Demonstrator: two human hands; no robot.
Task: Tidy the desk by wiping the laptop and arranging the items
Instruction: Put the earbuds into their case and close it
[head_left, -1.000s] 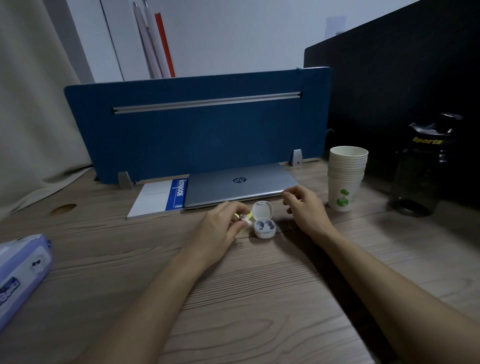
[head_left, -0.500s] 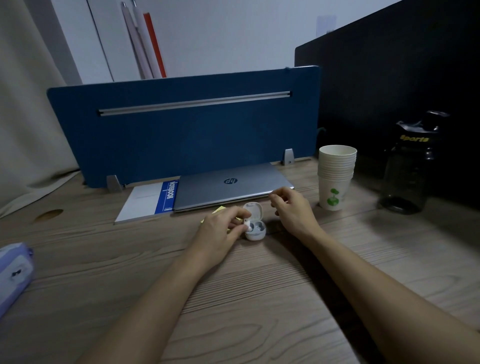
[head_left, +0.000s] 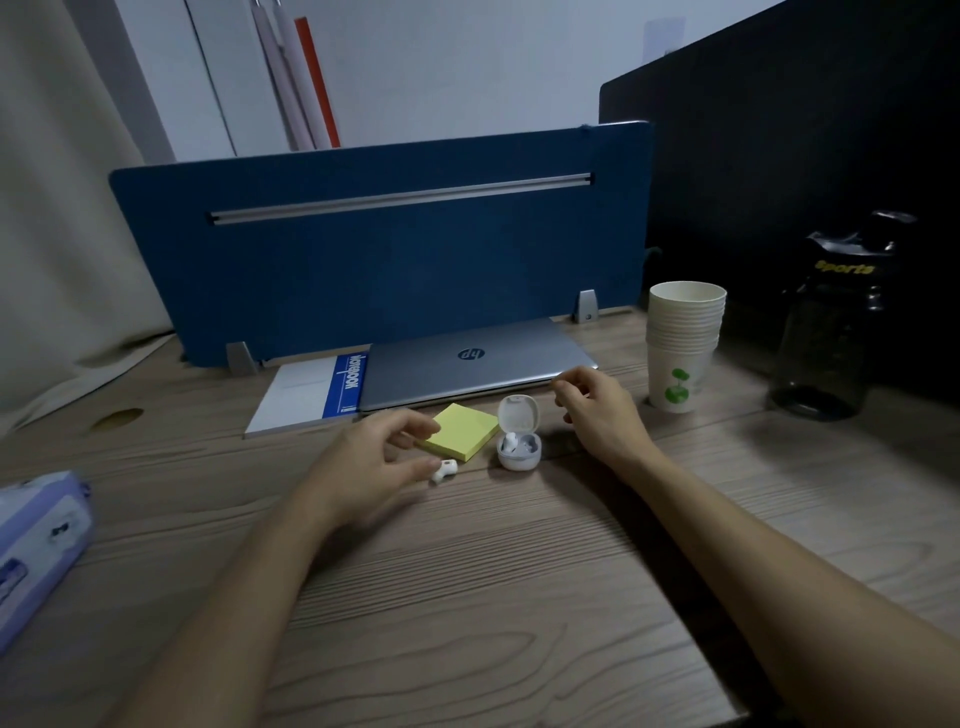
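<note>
Both hands loosely open, empty; "hp" laptop, "NOTEBOOK" pad, "Sports" bottle.

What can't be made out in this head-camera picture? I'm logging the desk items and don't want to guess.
- Wipes pack, head view: cut off by the left edge; its print is blurred.
- Notebook: its right part lies under the laptop.
- Dark bottle: too dim against the black panel to see whether it holds anything.
- Earbud case: one earbud shows; the other slot is too small to judge.
- Loose earbud: partly covered by the left hand.
</note>
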